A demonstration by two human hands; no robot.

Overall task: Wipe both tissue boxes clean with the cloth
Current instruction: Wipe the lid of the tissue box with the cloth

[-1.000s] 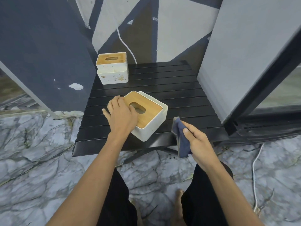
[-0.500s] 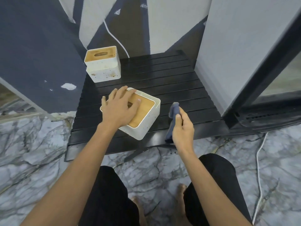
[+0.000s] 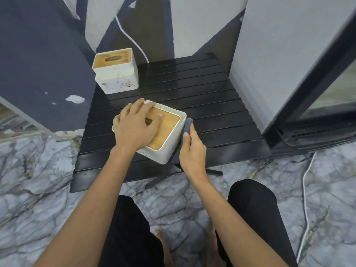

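At the far left of the black slatted table (image 3: 202, 89) the far tissue box (image 3: 117, 74) is standing upright, well apart from the hands, brown smears showing on its near white wall and its wooden lid looking stained; it is waiting untouched. Nearer, the left hand (image 3: 134, 130) is lying flat and spread over the wooden lid of the near tissue box (image 3: 163, 149), fingers straight, pressing down and not gripping; that box is sitting skewed near the table's near edge. Just right of it the right hand (image 3: 192, 151) is curling around the dark cloth (image 3: 187, 126), holding it against the box's right wall.

The risk, as I judge it, is lying in that skew; a hard sideways rub from the right could be sliding the box leftward or toward the near edge if the flat palm is slackening; the cloth, bunched narrow, could also be missing specks lower on the wall.

Further right a pale panel (image 3: 279, 54) and a dark door frame (image 3: 308, 83) are crowding the table's right side, limiting elbow room; a white cable (image 3: 304, 189) is trailing over the marble floor (image 3: 38, 180) at the near right, a tripping hazard.
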